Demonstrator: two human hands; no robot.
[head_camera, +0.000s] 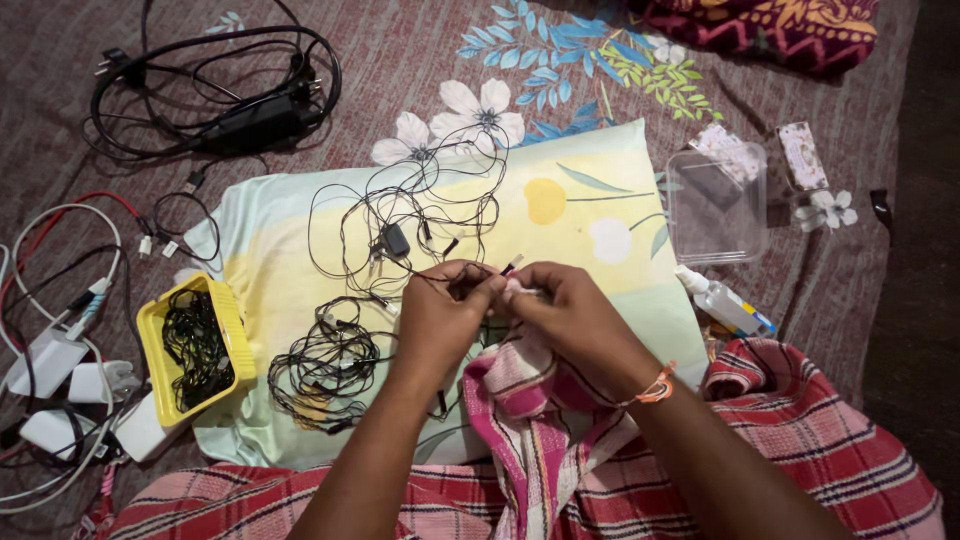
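Two hands meet over the soft pillow (600, 215), its cover pale yellow and mint with printed flowers. My left hand (440, 315) pinches a thin black earphone wire (400, 262) between thumb and fingertips, and my right hand (570, 310) closes its fingers on a small white piece at the wire's end; what that piece is I cannot tell. The wire runs up from my fingers into a loose, springy tangle spread across the pillow's middle, with a denser knot of black cords (325, 370) just left of my wrist. A square yellow plastic tray (235, 335) at the pillow's left edge holds more coiled black wire. A pink and white checked cloth (540, 420), coarse and folded, lies under my right forearm. A clear, rigid plastic box (715, 205) sits beyond the pillow's right corner.
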